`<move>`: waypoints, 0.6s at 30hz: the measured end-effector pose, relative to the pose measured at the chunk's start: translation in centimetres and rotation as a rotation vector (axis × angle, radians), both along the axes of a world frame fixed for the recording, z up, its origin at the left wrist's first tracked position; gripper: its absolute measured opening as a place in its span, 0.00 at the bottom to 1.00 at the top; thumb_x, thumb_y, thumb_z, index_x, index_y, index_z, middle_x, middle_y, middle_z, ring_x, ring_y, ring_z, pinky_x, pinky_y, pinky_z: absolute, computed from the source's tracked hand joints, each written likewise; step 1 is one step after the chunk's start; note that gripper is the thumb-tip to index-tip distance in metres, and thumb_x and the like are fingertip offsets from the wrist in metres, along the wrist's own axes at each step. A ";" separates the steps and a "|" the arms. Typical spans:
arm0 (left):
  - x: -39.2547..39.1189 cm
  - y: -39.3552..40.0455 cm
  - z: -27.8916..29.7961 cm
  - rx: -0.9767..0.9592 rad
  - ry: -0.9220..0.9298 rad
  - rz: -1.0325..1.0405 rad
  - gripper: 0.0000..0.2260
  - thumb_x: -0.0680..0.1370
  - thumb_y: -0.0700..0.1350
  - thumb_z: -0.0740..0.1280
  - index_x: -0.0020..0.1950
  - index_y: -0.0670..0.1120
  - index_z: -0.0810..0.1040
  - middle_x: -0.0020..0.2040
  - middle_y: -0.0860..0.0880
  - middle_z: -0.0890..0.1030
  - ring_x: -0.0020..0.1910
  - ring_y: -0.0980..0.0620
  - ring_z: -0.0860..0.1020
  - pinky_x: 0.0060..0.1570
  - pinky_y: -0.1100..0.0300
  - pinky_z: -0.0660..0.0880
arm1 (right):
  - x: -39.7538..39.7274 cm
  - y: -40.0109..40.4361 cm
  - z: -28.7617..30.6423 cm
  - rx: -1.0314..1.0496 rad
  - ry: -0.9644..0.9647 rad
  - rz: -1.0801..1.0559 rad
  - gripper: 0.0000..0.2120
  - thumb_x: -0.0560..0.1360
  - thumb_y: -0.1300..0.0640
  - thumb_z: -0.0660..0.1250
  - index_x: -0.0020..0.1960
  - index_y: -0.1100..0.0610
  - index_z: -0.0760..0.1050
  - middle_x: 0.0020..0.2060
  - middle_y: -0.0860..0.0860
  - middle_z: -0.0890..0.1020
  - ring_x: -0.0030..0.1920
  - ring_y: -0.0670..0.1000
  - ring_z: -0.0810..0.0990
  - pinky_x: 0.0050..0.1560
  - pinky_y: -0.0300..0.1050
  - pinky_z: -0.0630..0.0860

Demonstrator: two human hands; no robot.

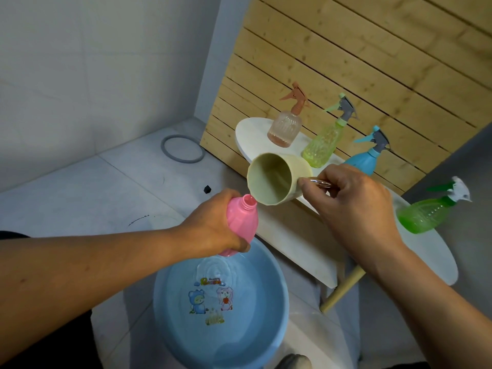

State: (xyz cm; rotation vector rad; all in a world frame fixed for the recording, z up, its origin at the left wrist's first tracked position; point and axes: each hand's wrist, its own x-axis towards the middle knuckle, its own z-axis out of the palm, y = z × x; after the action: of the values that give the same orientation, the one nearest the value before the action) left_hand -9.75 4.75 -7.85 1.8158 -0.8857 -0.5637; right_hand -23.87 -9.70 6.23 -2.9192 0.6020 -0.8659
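Note:
My left hand grips a pink plastic bottle with no cap, its open neck tilted up and to the right. My right hand holds a beige cup by its shiny metal handle. The cup is tipped on its side with its rim just above the bottle's mouth. Both are held over the far edge of a light blue basin with water in it and cartoon stickers on its bottom.
A white oval table stands against a wooden slat wall, bearing spray bottles: pinkish clear, yellow-green, blue, green. A grey ring and a small black object lie on the tiled floor.

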 end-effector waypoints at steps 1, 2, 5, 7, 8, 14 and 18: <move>0.0 0.0 0.0 0.001 0.001 -0.001 0.43 0.60 0.48 0.86 0.68 0.58 0.66 0.59 0.59 0.74 0.56 0.54 0.74 0.40 0.65 0.75 | 0.0 0.0 0.0 -0.008 0.000 0.003 0.20 0.76 0.43 0.68 0.32 0.48 0.65 0.28 0.45 0.69 0.31 0.45 0.69 0.32 0.41 0.59; -0.1 0.0 0.0 0.001 0.004 -0.002 0.43 0.61 0.48 0.86 0.69 0.58 0.66 0.59 0.59 0.74 0.56 0.55 0.74 0.40 0.65 0.75 | -0.1 -0.1 0.0 -0.014 -0.001 0.008 0.19 0.76 0.43 0.67 0.32 0.49 0.66 0.29 0.45 0.69 0.31 0.45 0.69 0.32 0.41 0.59; -0.1 0.0 0.0 0.003 0.005 -0.002 0.43 0.61 0.48 0.86 0.69 0.58 0.66 0.60 0.59 0.74 0.56 0.54 0.74 0.41 0.65 0.75 | -0.1 -0.2 -0.1 -0.026 -0.001 0.017 0.17 0.77 0.42 0.67 0.34 0.50 0.70 0.29 0.45 0.70 0.32 0.45 0.69 0.32 0.42 0.59; -0.2 0.0 0.1 0.007 0.002 -0.002 0.43 0.61 0.48 0.86 0.69 0.58 0.66 0.60 0.59 0.74 0.56 0.54 0.74 0.40 0.65 0.75 | 0.0 -0.2 -0.2 -0.032 0.003 0.014 0.17 0.77 0.42 0.67 0.34 0.50 0.70 0.29 0.45 0.70 0.32 0.45 0.69 0.32 0.42 0.58; -0.1 0.0 0.1 0.009 0.001 -0.003 0.43 0.61 0.48 0.86 0.69 0.58 0.66 0.60 0.59 0.74 0.56 0.54 0.74 0.40 0.65 0.75 | 0.0 -0.2 -0.2 -0.034 0.005 0.012 0.17 0.77 0.42 0.67 0.34 0.49 0.70 0.29 0.45 0.69 0.32 0.45 0.69 0.32 0.42 0.58; -0.2 0.1 0.1 0.010 0.012 -0.009 0.42 0.61 0.49 0.86 0.68 0.59 0.66 0.59 0.59 0.73 0.56 0.54 0.74 0.40 0.65 0.75 | -0.1 -0.1 -0.2 -0.059 0.003 0.011 0.17 0.77 0.42 0.66 0.34 0.49 0.70 0.29 0.44 0.69 0.32 0.44 0.69 0.32 0.41 0.58; -0.2 0.1 0.2 0.008 0.018 -0.012 0.42 0.61 0.48 0.85 0.69 0.58 0.66 0.59 0.59 0.74 0.57 0.54 0.74 0.40 0.66 0.75 | -0.1 -0.2 -0.4 -0.072 0.006 0.013 0.17 0.77 0.41 0.66 0.35 0.50 0.72 0.30 0.44 0.70 0.32 0.46 0.69 0.32 0.42 0.59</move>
State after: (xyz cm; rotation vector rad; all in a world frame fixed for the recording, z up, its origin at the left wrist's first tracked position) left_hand -9.96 4.85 -7.66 1.8114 -0.8839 -0.5906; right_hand -23.99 -9.92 5.84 -2.9872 0.5636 -0.8960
